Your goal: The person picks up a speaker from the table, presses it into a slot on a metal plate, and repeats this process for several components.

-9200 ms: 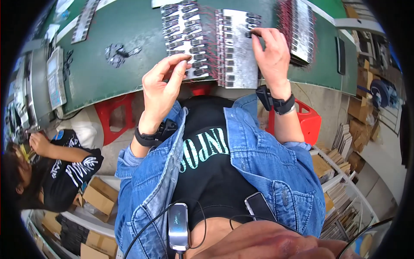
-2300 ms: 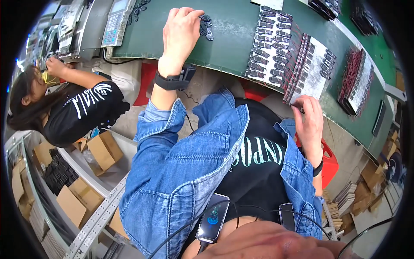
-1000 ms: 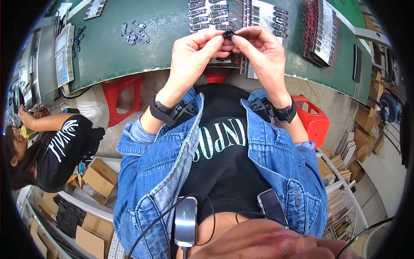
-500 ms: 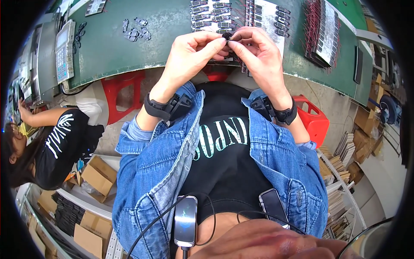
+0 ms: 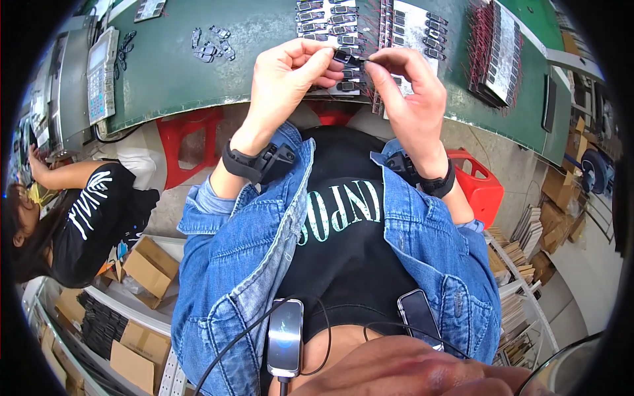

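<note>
Close above the green workbench (image 5: 172, 72), my left hand (image 5: 284, 76) pinches a small black electronic part (image 5: 343, 57) between thumb and forefinger. The part has a dark, glossy rectangular face and a thin black strip reaching to the right. The tip of that strip meets the thumb and forefinger of my right hand (image 5: 415, 89), which are pinched together. Just beyond the fingers, similar small parts (image 5: 310, 18) lie in rows on a pale board, partly hidden by my left hand.
Another pale board (image 5: 415, 39) holds more such parts. At right stands a stack of boards with red wires (image 5: 495, 59). Several loose black parts (image 5: 212, 47) lie left. A keypad device (image 5: 100, 82) sits farther left. Red stools (image 5: 188, 148) stand below; a person (image 5: 86, 218) works at left.
My hands have moved slightly apart, the right one shifting right and a little down. The black part between them now shows its glossy face and strip.
</note>
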Motion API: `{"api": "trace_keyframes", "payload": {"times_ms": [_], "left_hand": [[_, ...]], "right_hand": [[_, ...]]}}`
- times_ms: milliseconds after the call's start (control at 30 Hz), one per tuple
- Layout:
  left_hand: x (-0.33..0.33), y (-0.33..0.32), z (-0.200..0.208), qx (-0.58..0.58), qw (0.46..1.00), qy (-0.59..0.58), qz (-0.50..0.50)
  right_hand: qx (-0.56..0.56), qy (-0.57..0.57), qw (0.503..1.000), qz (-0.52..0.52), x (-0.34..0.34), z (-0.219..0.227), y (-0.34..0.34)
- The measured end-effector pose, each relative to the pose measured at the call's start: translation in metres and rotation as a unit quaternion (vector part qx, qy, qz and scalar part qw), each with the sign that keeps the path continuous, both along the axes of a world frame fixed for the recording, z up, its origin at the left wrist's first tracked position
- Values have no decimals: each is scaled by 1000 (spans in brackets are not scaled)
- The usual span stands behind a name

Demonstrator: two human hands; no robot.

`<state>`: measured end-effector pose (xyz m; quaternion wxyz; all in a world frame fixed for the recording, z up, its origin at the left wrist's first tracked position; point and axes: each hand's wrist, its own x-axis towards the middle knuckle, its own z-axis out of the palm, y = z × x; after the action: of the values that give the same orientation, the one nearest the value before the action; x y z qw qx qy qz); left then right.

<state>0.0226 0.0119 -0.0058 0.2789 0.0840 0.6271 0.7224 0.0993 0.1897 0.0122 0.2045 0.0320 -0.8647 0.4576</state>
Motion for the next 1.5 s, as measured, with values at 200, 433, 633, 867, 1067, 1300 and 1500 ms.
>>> {"api": "trace_keyframes", "payload": {"times_ms": [200,433,633,867,1067,1300,1500], "left_hand": [[11,10,-4,58,997,-11,39],[12,9,-5,27,999,1,18],[14,12,-6,32,999,10,29],[17,15,-7,52,998,10,38],[19,15,-8,53,998,3,43],[21,16,-9,52,998,-4,41],[22,16,-11,56,997,-3,43]], "right_hand": [[-119,-114,986,-23,0,7,-8],[-202,-184,962,-13,-1,-2,4],[-179,-163,970,-20,1,-3,3],[-145,-147,978,-23,2,0,-2],[-182,-181,966,-26,2,1,0],[-280,-225,933,8,1,-3,7],[-221,-224,949,-15,-1,-3,2]]}}
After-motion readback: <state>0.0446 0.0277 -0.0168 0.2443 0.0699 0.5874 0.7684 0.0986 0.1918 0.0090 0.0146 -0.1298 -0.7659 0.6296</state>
